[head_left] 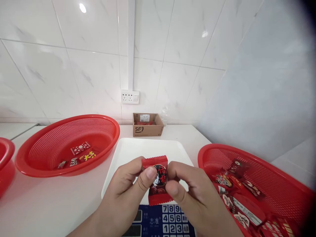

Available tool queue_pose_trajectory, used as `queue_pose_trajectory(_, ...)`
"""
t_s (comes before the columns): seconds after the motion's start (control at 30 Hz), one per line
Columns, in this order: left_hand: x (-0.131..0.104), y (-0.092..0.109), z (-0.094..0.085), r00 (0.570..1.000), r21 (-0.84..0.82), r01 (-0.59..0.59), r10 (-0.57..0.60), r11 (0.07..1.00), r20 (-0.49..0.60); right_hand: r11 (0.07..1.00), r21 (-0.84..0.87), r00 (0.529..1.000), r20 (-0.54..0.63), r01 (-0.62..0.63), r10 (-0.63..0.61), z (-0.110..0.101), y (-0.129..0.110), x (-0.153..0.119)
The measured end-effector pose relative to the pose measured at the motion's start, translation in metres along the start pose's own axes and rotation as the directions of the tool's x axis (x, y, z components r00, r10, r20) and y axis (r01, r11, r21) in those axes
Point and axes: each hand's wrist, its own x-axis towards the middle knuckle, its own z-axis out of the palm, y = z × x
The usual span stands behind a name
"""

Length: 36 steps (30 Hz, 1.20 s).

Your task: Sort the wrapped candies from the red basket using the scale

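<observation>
Between both hands is a small red snack packet [158, 189] with crimped ends and a dark round label, held upright over a weighing scale. My left hand [130, 187] pinches its left side, the thumb lying across the front. On the opposite edge, my right hand [191, 192] grips with thumb and forefinger. Below them shows the scale's white pan [150, 144], and nearer me its blue keypad panel [154, 227] with number keys. The forearms hide part of the panel.
A red basket [103, 120] with a few packets stands left; another red basket [207, 148] holding several packets is at right. A third basket's rim [7, 148] shows at far left. Behind the scale, a cardboard box [148, 131] sits by the tiled wall, below a socket [130, 97].
</observation>
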Motion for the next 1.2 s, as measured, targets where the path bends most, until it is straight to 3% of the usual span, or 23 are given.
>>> queue_pose_trajectory(0.13,0.000,-0.002,-0.002,1.000,-0.072,-0.008,0.008,0.997,-0.007,1.000,-0.020,0.998,0.064,-0.015,0.016,0.000,-0.005,-0.002)
queue_pose_trajectory(0.4,0.000,-0.002,-0.002,0.996,-0.113,-0.016,0.026,0.993,0.088,0.990,-0.138,0.999,-0.049,-0.024,0.017,0.003,-0.016,-0.010)
queue_pose_trajectory(0.63,0.000,0.000,-0.002,1.000,0.023,-0.007,0.006,1.000,0.017,1.000,0.026,0.999,-0.035,0.017,-0.016,-0.002,-0.002,-0.002)
queue_pose_trajectory(0.93,0.002,0.000,0.001,0.990,0.159,0.072,-0.089,0.985,0.107,0.976,-0.213,0.977,-0.198,0.037,-0.080,0.001,0.005,0.005)
queue_pose_trajectory(1.1,0.003,0.001,0.003,0.978,0.230,0.117,-0.152,0.966,0.144,0.980,-0.196,0.953,-0.294,0.017,-0.075,0.000,0.005,0.005)
queue_pose_trajectory(1.2,0.004,0.002,0.003,0.974,0.222,0.150,-0.183,0.963,0.134,0.995,-0.095,0.965,-0.263,-0.017,-0.009,-0.003,0.006,0.007)
